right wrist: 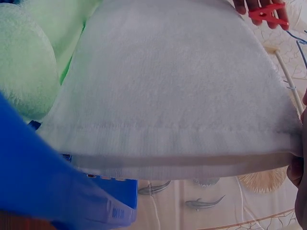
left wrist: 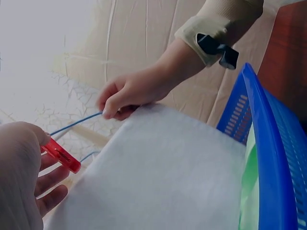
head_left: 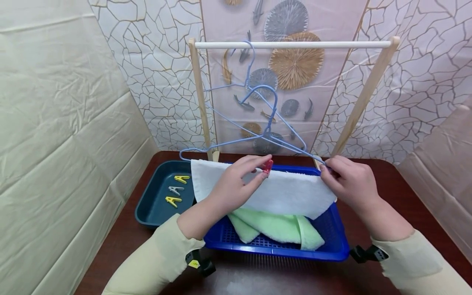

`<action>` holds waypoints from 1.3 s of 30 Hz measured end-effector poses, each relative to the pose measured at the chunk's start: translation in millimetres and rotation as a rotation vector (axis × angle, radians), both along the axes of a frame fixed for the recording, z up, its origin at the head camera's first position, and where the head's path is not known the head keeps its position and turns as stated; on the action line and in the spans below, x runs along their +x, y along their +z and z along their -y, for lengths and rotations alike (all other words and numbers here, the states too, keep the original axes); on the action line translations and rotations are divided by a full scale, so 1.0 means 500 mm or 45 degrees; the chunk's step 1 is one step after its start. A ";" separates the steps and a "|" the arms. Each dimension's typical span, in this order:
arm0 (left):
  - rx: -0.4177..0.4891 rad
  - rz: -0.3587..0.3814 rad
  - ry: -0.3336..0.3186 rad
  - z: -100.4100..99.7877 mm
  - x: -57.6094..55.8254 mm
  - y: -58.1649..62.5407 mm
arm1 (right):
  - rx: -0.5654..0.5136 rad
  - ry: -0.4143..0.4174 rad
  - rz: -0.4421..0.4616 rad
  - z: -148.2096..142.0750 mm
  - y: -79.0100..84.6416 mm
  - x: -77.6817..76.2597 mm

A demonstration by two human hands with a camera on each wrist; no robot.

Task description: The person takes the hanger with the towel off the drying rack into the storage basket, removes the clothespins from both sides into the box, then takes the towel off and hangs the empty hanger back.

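Observation:
A white towel [head_left: 284,192] hangs folded over the lower bar of a blue hanger [head_left: 236,141], above the blue basket. Between thumb and fingers my left hand [head_left: 236,180] pinches a red clothespin [head_left: 268,166], close to the towel's top edge near the middle. At the hanger's right corner my right hand [head_left: 350,178] grips the blue wire and the end of the towel. The left wrist view shows the clothespin [left wrist: 62,155] beside the towel [left wrist: 163,172]. In the right wrist view the towel [right wrist: 182,81] spreads wide and the right hand is mostly cut off.
A green towel [head_left: 276,227] lies in the blue basket [head_left: 276,249]. To the left, a dark teal tray [head_left: 147,205] holds yellow clothespins [head_left: 173,200] and a grey clothespin [head_left: 175,190]. Behind, another blue hanger [head_left: 250,61] hangs from the rack's white rod [head_left: 313,44].

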State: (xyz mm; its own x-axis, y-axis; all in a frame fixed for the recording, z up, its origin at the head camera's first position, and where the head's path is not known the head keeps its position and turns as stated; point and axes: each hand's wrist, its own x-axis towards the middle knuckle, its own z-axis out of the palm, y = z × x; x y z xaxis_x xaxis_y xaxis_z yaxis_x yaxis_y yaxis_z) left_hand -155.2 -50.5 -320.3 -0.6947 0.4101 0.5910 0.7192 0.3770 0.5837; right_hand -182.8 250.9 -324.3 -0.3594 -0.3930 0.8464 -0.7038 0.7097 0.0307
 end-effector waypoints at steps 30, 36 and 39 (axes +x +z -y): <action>-0.275 0.010 0.438 0.226 0.033 -0.024 | 0.035 -0.032 -0.010 -0.023 0.011 -0.004; -0.435 -0.032 0.522 0.270 0.031 -0.053 | 0.028 -0.030 0.005 -0.028 0.013 0.001; -0.525 -0.058 0.554 0.292 0.030 -0.070 | 0.026 -0.030 0.005 -0.029 0.014 0.001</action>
